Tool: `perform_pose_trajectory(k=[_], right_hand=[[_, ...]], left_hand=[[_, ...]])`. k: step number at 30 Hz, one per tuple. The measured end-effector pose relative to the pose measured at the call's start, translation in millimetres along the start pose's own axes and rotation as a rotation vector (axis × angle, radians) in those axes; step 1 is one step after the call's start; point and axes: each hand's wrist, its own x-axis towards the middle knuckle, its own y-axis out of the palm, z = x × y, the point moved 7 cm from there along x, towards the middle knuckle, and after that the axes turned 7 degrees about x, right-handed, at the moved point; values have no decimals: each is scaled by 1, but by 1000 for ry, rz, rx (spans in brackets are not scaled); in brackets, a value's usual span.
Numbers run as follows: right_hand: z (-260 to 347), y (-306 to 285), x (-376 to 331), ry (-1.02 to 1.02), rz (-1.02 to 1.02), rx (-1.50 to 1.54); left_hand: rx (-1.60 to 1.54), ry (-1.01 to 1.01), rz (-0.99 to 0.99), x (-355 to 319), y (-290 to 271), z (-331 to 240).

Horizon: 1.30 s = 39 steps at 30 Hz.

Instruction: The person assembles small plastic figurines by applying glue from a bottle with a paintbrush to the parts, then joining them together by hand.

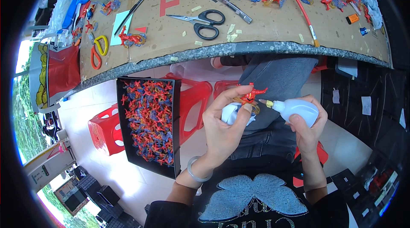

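Red plastic figurine [251, 95], frame centre, pinched in left hand [222, 127]. Right hand [308, 127] grips white squeeze bottle [297, 110], nozzle just beside figurine. Advise gentle squeeze, steady nozzle, small drop.

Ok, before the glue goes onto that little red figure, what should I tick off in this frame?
1. Left hand grips the red figure firmly: ok, pinched between thumb and fingers.
2. Right hand holds the white squeeze bottle: ok.
3. Nozzle aimed at the figure: ok, tip sits just beside it.
4. Nozzle touching the figure: cannot tell.
5. Glue coming out: cannot tell, too small to see.
6. Black tray of finished figures within reach: ok, on the red stool by the left hand.
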Motion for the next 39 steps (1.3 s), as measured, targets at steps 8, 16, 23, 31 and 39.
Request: perform_pose_trajectory(k=[8, 16, 23, 31, 39], right_hand=[[0, 2, 1, 8, 13, -41], [5, 3, 2, -3, 31, -84], [45, 18, 3, -234, 133, -433], [75, 51, -11, -597, 239, -763], [80, 59, -17, -730, 268, -827]], left_hand=[[-7, 7, 9, 0, 1, 1], [17, 4, 10, 0, 2, 1], [182, 71, 34, -1, 2, 3], [264, 128, -13, -2, 1, 0], [255, 142, -20, -1, 2, -5]])
